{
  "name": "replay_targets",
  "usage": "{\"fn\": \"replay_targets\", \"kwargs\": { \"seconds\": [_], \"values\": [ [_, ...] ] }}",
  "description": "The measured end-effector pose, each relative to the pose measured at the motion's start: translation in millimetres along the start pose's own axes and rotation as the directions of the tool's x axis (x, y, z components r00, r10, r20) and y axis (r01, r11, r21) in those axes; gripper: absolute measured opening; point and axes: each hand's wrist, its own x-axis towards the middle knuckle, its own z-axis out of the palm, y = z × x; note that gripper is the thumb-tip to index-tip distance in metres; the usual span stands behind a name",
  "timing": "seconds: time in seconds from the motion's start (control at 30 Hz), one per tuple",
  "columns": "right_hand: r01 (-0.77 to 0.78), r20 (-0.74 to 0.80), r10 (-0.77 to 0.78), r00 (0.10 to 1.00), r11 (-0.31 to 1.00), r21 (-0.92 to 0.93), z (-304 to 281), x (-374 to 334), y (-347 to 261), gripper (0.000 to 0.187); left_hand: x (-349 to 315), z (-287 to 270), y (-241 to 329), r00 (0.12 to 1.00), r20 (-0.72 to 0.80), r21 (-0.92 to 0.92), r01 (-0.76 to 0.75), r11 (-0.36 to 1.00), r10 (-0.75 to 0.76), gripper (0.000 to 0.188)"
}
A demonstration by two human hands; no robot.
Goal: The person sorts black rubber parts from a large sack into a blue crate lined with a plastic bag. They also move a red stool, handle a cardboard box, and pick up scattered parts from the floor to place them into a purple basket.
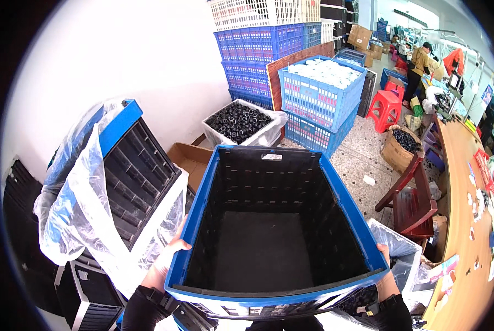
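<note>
I hold a large black plastic crate (263,243) with a blue rim in front of me, its opening facing up. Nothing lies inside it. At the near left corner, my left hand (167,260) is closed on the rim, thumb over the edge. My right hand (388,280) grips the near right side; the rim hides most of its fingers. Just left of the crate stands a tilted stack of similar black and blue crates (139,176), partly wrapped in clear plastic sheet (76,220).
Beyond my crate are a lined bin of black ring-shaped parts (240,121), a cardboard box (189,160) and stacked blue crates (321,102). A wooden chair (415,204), a red stool (385,110) and a cluttered wooden table (467,237) stand right. A person (418,69) works far off.
</note>
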Motion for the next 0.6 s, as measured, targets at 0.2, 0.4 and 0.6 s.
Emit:
{"fn": "replay_targets", "kwargs": {
  "seconds": [0.2,0.4,0.6],
  "values": [
    [0.068,0.02,-0.069,0.997,0.997,0.027,5.9,113.0,-26.9,0.053,171.9,-11.9,-8.8,0.986,0.168,-0.064,0.007,0.998,0.004,0.098],
    [0.038,-0.039,-0.035,0.999,0.995,0.091,16.1,225.6,-53.9,0.053,325.0,6.8,3.8,0.974,0.224,-0.013,0.0,1.0,0.003,0.1],
    [0.086,-0.215,-0.058,0.975,0.989,0.121,-22.0,340.1,-54.7,0.048,479.3,11.8,-4.2,0.963,0.244,-0.011,0.116,0.993,-0.11,0.099]
  ]
}}
